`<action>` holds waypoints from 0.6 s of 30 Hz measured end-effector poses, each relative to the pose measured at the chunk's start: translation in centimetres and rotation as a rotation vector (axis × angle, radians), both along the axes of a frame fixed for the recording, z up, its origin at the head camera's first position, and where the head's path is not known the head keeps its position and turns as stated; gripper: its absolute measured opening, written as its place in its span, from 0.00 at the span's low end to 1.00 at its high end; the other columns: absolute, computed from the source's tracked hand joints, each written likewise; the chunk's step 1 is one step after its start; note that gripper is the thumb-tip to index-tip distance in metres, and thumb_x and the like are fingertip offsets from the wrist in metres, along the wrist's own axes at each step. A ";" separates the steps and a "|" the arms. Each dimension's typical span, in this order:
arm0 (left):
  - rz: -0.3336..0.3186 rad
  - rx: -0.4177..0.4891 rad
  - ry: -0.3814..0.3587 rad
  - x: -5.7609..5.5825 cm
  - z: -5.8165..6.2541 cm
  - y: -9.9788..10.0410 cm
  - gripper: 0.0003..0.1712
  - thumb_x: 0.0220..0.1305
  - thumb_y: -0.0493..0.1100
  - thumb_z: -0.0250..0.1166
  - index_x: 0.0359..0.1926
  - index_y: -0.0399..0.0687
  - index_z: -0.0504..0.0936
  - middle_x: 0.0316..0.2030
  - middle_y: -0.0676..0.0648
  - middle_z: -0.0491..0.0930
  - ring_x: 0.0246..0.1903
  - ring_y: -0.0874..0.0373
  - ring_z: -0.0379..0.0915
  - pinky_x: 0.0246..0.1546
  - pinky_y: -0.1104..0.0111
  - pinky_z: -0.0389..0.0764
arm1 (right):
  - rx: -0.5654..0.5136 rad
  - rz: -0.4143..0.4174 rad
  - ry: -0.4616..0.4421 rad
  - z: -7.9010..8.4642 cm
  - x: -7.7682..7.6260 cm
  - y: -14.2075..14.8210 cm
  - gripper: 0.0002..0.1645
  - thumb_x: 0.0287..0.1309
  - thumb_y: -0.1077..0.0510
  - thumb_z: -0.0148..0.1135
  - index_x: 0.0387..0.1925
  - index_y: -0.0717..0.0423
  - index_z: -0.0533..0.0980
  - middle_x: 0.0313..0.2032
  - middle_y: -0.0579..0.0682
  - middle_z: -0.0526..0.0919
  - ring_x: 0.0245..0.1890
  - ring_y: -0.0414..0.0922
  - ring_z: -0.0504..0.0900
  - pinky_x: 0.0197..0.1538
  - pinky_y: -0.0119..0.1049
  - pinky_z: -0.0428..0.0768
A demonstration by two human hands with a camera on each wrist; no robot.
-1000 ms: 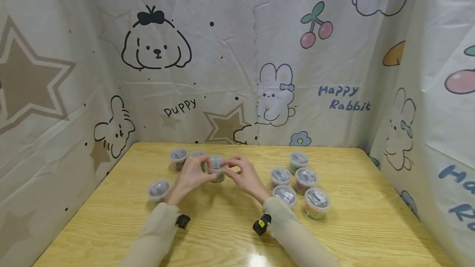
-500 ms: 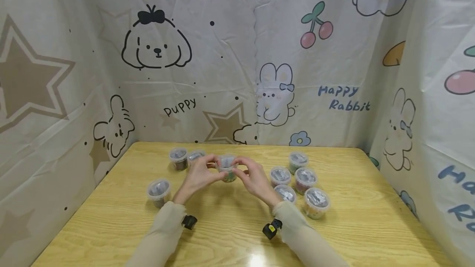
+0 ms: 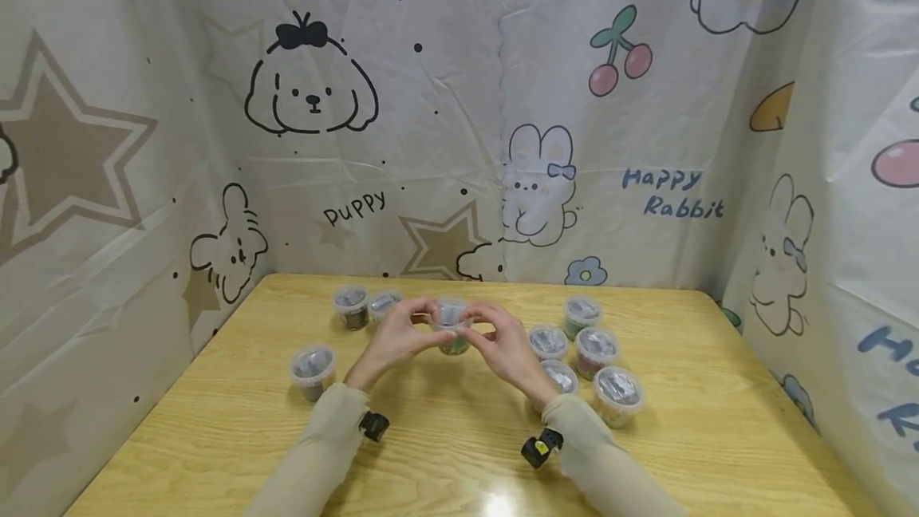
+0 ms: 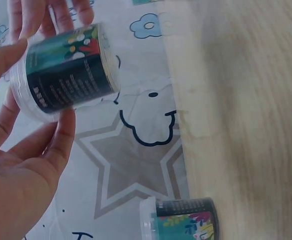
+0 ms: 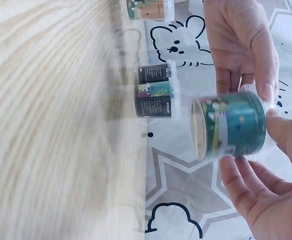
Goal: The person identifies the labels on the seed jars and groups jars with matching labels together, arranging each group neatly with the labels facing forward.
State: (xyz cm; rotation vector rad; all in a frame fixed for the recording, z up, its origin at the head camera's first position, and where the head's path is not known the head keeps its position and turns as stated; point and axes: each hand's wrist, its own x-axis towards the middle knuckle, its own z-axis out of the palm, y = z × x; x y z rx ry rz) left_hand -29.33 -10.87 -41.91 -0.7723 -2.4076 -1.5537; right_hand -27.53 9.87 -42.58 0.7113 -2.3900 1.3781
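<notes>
My left hand (image 3: 400, 335) and right hand (image 3: 507, 344) are grasping a green-labelled tub (image 3: 454, 346) by its lidded end, their curled fingers (image 4: 65, 134) and thumbs meeting opposite sides, just below the head view's centre. My fingers are hiding parts of its lid, its label print is blurring in the left wrist view, and my right wrist (image 3: 543, 391) is partly covering another tub (image 3: 562, 374). Further tubs (image 3: 313, 365) are standing left and right on the wood-grain table (image 3: 445, 441), before a cartoon-printed curtain (image 3: 459, 62).
</notes>
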 end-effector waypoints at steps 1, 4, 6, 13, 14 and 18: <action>-0.006 -0.005 -0.004 0.0 0.1 0.0 0.16 0.51 0.37 0.76 0.31 0.37 0.75 0.44 0.40 0.80 0.51 0.45 0.77 0.55 0.52 0.80 | -0.001 0.013 -0.008 0.1 0.0 0.2 0.12 0.62 0.55 0.66 0.47 0.48 0.80 0.52 0.48 0.80 0.51 0.46 0.80 0.43 0.34 0.85; -0.030 -0.028 0.009 0.0 0.4 -0.1 0.15 0.51 0.38 0.77 0.30 0.42 0.75 0.42 0.43 0.80 0.49 0.48 0.79 0.54 0.54 0.81 | -0.004 0.055 -0.019 0.2 -0.1 0.8 0.14 0.62 0.55 0.65 0.50 0.48 0.80 0.54 0.49 0.80 0.52 0.48 0.80 0.45 0.36 0.85; -0.051 -0.036 0.027 0.0 0.6 -0.1 0.15 0.52 0.40 0.77 0.30 0.44 0.75 0.39 0.45 0.80 0.49 0.49 0.79 0.54 0.55 0.80 | -0.009 0.075 -0.017 0.3 -0.2 1.3 0.14 0.62 0.55 0.66 0.50 0.48 0.80 0.54 0.49 0.81 0.53 0.49 0.80 0.46 0.38 0.85; -0.095 -0.003 0.015 -0.2 1.3 0.8 0.14 0.53 0.38 0.76 0.33 0.41 0.78 0.44 0.42 0.82 0.49 0.49 0.79 0.57 0.56 0.79 | -0.021 0.025 -0.074 1.5 0.3 2.1 0.10 0.60 0.54 0.68 0.44 0.47 0.80 0.53 0.48 0.83 0.55 0.48 0.80 0.51 0.44 0.84; -0.101 0.006 0.012 -0.2 1.2 0.9 0.14 0.53 0.40 0.76 0.34 0.43 0.78 0.44 0.44 0.83 0.47 0.52 0.79 0.56 0.58 0.80 | -0.017 0.010 -0.072 1.2 0.0 2.3 0.10 0.60 0.52 0.68 0.43 0.45 0.80 0.53 0.46 0.83 0.55 0.46 0.81 0.50 0.42 0.84; -0.092 0.019 -0.013 -0.3 1.2 1.3 0.12 0.55 0.42 0.75 0.36 0.47 0.79 0.43 0.47 0.83 0.50 0.53 0.80 0.59 0.56 0.78 | -0.010 -0.050 -0.059 1.1 0.0 2.3 0.09 0.60 0.51 0.68 0.42 0.43 0.80 0.52 0.44 0.84 0.54 0.44 0.81 0.49 0.41 0.84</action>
